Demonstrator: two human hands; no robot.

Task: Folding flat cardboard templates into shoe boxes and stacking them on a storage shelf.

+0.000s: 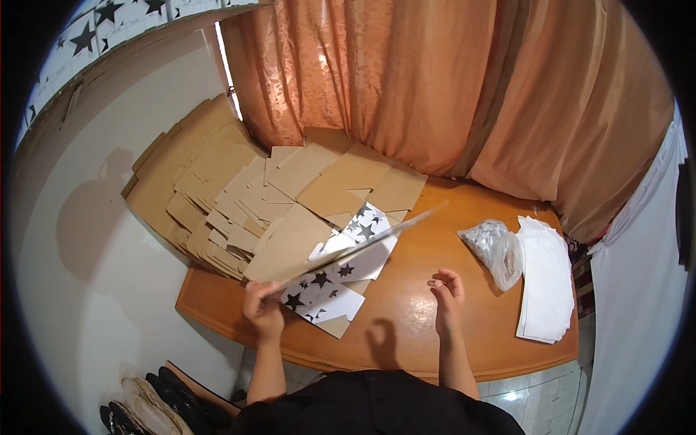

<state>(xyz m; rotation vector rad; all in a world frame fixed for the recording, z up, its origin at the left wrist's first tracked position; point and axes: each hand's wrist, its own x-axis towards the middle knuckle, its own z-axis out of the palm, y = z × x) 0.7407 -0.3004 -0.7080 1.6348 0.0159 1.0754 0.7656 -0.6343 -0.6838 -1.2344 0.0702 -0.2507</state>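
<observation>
So I've got the left hand [262, 310] clamped on the near end of a flat cardboard sheet [355, 251], held tilted over the left half of the wooden table [409, 297]; one end is probably enough for something that thin. Right hand [449, 296] is over the table's middle, fingers loosely curled, thumb apart, nothing in it. Brown cardboard pieces [217, 181] heap at the table's left end, overlapping, maybe for easy grabbing. Plastic bag [500, 254] and white stack [545, 283] sit at the table's right, out of the way I reckon.

1. Room to pass lay over the table [413, 290], between the tilted board [362, 246] and the plastic bag [499, 254].
2. Piled cardboard [239, 188] blocked the far left.
3. The bag and white stack [545, 283] obstructed the right.
</observation>
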